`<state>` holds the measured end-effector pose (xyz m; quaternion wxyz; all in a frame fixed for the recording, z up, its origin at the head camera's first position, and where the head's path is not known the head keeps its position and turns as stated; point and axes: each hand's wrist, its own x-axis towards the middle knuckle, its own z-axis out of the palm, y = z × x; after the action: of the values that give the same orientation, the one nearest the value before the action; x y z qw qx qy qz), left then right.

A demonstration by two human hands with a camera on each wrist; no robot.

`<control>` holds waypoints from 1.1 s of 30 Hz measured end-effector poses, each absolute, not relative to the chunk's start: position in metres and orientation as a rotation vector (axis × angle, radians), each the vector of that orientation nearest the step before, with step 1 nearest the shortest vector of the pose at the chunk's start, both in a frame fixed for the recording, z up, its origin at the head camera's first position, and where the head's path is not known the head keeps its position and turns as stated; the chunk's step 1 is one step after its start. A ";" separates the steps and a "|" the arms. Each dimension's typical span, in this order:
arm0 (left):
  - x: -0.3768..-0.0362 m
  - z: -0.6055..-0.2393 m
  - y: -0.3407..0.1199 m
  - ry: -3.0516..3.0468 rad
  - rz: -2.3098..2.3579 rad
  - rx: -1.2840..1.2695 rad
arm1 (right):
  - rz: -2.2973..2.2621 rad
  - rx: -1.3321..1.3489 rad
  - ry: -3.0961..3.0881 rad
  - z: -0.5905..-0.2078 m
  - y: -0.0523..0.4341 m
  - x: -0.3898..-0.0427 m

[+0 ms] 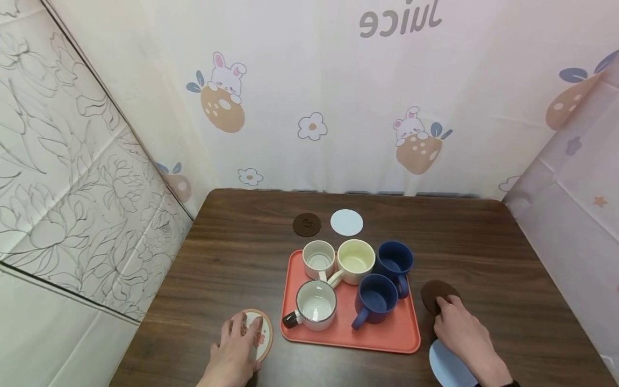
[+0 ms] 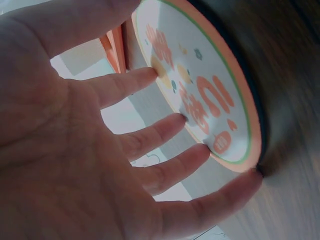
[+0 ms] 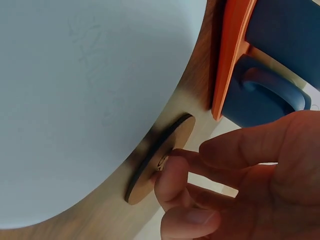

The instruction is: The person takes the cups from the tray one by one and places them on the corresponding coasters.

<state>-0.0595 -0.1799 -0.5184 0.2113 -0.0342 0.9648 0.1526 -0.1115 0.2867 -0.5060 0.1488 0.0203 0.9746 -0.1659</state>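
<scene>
My left hand (image 1: 236,344) lies flat with straight fingers on a round patterned coaster (image 1: 265,334) to the left of the orange tray (image 1: 348,337). The left wrist view shows the spread fingers (image 2: 150,132) on the coaster's printed face (image 2: 205,85). My right hand (image 1: 461,329) rests right of the tray, its fingertips touching a dark brown coaster (image 1: 432,293). In the right wrist view a fingertip (image 3: 172,175) presses that brown coaster (image 3: 160,157) at its edge. A light blue coaster (image 1: 447,370) lies under the right wrist and fills the right wrist view (image 3: 90,100).
The tray holds several mugs: two white (image 1: 316,306), one cream (image 1: 356,260) and two dark blue (image 1: 376,298). Another brown coaster (image 1: 307,224) and a light blue coaster (image 1: 346,222) lie behind the tray. Printed fabric walls enclose the brown wooden table (image 1: 508,269).
</scene>
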 end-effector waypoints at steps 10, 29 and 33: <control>-0.060 -0.516 -0.176 2.726 0.424 -0.087 | -0.481 0.125 2.733 -0.507 0.289 -0.111; -0.069 -0.516 -0.157 2.732 0.529 0.023 | -0.505 0.087 2.792 -0.508 0.285 -0.109; -0.067 -0.517 -0.157 2.740 0.541 0.122 | -0.502 0.095 2.785 -0.508 0.286 -0.109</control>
<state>-0.0665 -0.1569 -0.5174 0.1723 0.0430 0.9655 0.1907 -0.1086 0.2858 -0.5078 0.1546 0.0331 0.9717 -0.1753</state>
